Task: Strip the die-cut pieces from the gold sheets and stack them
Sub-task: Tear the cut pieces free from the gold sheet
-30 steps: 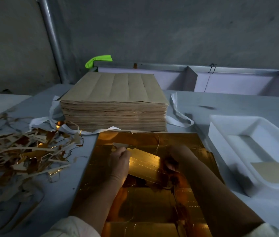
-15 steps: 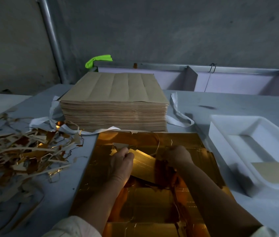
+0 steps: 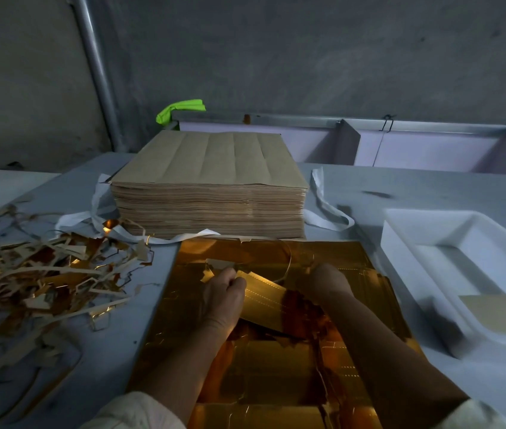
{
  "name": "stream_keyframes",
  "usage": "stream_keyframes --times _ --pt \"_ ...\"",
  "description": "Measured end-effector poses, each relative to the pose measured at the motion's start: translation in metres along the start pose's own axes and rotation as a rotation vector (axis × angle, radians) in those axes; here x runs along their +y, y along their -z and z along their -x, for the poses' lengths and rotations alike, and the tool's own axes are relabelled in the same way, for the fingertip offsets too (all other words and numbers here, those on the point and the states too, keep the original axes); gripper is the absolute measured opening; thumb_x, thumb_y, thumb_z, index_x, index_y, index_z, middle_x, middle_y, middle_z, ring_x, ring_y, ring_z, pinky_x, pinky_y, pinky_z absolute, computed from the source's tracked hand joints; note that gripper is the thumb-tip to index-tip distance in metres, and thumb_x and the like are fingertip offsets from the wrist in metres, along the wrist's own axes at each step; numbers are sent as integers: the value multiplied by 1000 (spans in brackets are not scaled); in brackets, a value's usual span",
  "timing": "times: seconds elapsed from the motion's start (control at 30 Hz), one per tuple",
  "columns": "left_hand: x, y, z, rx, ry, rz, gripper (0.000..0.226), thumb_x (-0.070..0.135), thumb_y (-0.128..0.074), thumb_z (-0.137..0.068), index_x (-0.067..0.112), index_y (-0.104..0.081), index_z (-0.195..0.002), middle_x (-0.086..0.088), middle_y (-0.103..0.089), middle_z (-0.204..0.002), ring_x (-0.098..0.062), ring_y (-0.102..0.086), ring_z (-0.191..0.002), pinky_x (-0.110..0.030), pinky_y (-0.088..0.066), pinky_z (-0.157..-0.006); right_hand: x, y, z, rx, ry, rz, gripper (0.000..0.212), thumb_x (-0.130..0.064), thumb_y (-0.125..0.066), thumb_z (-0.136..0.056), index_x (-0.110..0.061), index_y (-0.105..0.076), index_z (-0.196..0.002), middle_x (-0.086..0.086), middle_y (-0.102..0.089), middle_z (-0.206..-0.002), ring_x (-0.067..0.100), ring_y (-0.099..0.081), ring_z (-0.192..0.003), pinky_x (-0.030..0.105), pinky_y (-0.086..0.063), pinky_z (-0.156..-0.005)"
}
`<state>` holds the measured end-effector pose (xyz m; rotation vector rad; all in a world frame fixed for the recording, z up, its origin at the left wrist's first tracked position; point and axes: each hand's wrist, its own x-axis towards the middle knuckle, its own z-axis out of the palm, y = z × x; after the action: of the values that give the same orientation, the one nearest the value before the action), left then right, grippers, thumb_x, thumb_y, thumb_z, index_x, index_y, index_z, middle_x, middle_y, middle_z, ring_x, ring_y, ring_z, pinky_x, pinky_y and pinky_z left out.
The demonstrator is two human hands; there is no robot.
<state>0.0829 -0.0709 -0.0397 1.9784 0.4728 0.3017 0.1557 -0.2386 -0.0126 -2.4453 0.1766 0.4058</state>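
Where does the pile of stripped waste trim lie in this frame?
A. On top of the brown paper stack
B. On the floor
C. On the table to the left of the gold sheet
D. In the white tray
C: the tangled waste trim lies on the table, left of the gold sheet under both hands.

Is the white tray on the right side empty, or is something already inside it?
Not empty. The white tray holds a tan flat piece at its near end; the rest of its floor is bare.
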Motion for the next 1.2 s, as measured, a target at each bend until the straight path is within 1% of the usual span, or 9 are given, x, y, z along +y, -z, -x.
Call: stream_keyframes --times 0.13,0.3,0.5,0.6,0.7,0.87,1.03,1.13,1.2 --pt "1 1 1 -1 -1 -8 29 23 -48 -98 19 -46 -70 0 -43 -70 -12 -40 -62 -29 -28 -55 -1 -1 3 36 33 -97 22 -29 -57 -98 -14 -60 -82 2 -60 -73 12 -55 -60 22 -43 -54" --pt "1 1 1 4 0 -16 29 23 -47 -98 19 -45 -70 1 -41 -67 -12 -38 -60 -28 -26 -55 -1 -2 9 130 146 -129 18 -29 -54 -97 -18 -61 -110 11 -55 -115 29 -61 -104 45 -55 -92" --pt "-1 0 -1 9 1 -34 30 23 -47 -98 19 -45 -69 -1 -42 -70 -13 -39 -62 -28 -26 -56 2 -5 12 124 142 -323 15 -23 -58 -95 -19 -58 -110 4 -63 -103 22 -64 -89 40 -60 -78" --pt "-2 -1 -1 6 1 -28 30 24 -47 -98 20 -45 -69 -2 -43 -72 -15 -41 -64 -29 -28 -57 4 -6 12 138 104 -455 34 -19 -61 -94 -20 -47 -125 1 -57 -98 21 -62 -84 32 -54 -65" --pt "-2 0 -1 1 3 -54 30 26 -46 -99 21 -45 -70 -4 -43 -76 -15 -42 -66 -29 -28 -57 5 -7 12 151 47 -524 45 -22 -62 -95 -20 -44 -136 -1 -55 -97 18 -62 -81 30 -54 -64" --pt "2 -1 1 -6 -9 -64 29 22 -46 -99 18 -46 -70 -2 -41 -69 -14 -38 -62 -29 -27 -55 4 -9 8 102 34 -510 30 -27 -63 -95 -16 -58 -122 6 -65 -97 16 -61 -71 27 -49 -56" --pt "3 -2 3 -14 -5 -37 27 20 -46 -98 18 -44 -71 -1 -39 -69 -14 -36 -61 -30 -27 -56 5 -16 10 67 -4 -618 18 -31 -68 -91 -15 -64 -97 8 -68 -94 22 -64 -84 39 -56 -75" --pt "3 -3 2 -22 -9 -68 29 21 -45 -99 19 -43 -70 0 -38 -68 -13 -36 -60 -29 -26 -55 8 -15 10 62 0 -604 16 -30 -65 -94 -15 -64 -89 5 -65 -83 17 -59 -68 31 -48 -59" --pt "3 -4 2 -35 -9 -84 29 22 -44 -99 20 -43 -70 1 -38 -68 -13 -36 -60 -29 -27 -55 9 -14 11 54 -8 -600 15 -29 -64 -95 -14 -64 -89 6 -67 -83 19 -62 -69 33 -52 -62"
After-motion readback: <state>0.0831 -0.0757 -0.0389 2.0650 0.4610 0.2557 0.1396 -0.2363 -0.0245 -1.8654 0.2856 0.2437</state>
